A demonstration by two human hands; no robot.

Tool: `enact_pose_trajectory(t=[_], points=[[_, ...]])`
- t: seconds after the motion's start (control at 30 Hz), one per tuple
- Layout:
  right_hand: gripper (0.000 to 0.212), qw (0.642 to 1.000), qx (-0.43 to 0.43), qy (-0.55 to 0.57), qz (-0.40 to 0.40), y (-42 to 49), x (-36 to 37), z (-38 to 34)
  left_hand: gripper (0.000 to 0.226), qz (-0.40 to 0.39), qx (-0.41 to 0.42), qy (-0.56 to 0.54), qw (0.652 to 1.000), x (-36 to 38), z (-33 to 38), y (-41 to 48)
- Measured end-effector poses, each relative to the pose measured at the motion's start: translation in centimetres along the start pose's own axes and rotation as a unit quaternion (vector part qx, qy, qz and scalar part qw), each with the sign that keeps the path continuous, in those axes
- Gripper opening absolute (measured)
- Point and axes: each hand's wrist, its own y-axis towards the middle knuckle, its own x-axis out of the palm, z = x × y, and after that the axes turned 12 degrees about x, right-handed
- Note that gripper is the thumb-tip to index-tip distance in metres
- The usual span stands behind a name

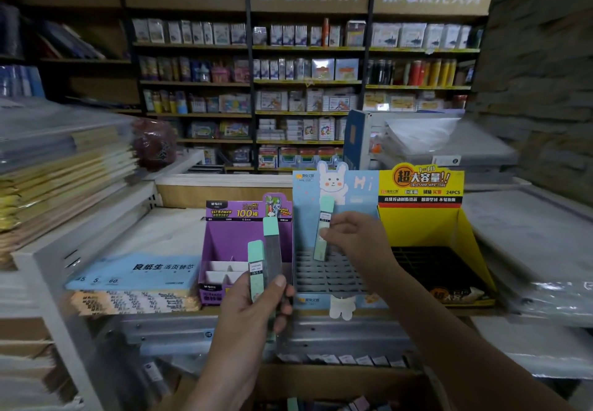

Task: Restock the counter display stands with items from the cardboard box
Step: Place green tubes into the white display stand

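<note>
Grips two slim, flat-sided cases (263, 263) in the left hand (253, 311), fingers curled behind them, thumb pressed flat on the front. Holds both upright, side by side and touching, in front of the purple stand (231, 237). Shows one in opaque mint plastic with a white label, the other in smoky clear plastic under a mint cap.

Pinches a third case (323, 234) between thumb and curled fingertips of the right hand (349, 237). Holds it nearly upright, mint cap up, label outward, lower end down at the grid (321, 277) of the blue stand (306, 208); cannot tell whether it touches a cell.

Lines up three printed card stands edge to edge on the counter. Gives the blue stand a tall back panel with a white bunny cut-out and a pale grey floor of small square cells. Gives the purple stand, on the left, sloped sides and white card dividers. Gives the yellow stand (423, 227), on the right, angled walls round a black grid.

Places the box (321, 378), plain brown cardboard, below the counter edge, with blurred spare cases (292, 405) inside.

Sets a flat blue paper pack (138, 272) left of the purple stand, on stacked sheets. Fills the wooden shelves (308, 83) behind with small boxed goods.
</note>
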Motion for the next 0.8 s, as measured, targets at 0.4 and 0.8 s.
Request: enact_pose_trajectory(t=[0.4, 0.8], points=[[0.012, 0.998, -0.043, -0.039, 0.0, 3.2, 1.6, 1.0, 0.009, 0.002, 0.015, -0.005, 1.0, -0.8, -0.8, 0.7], [0.021, 0.99, -0.06, -0.122, 0.027, 3.0, 3.2, 1.3, 0.027, -0.015, 0.011, -0.009, 1.0, -0.9, -1.5, 1.1]])
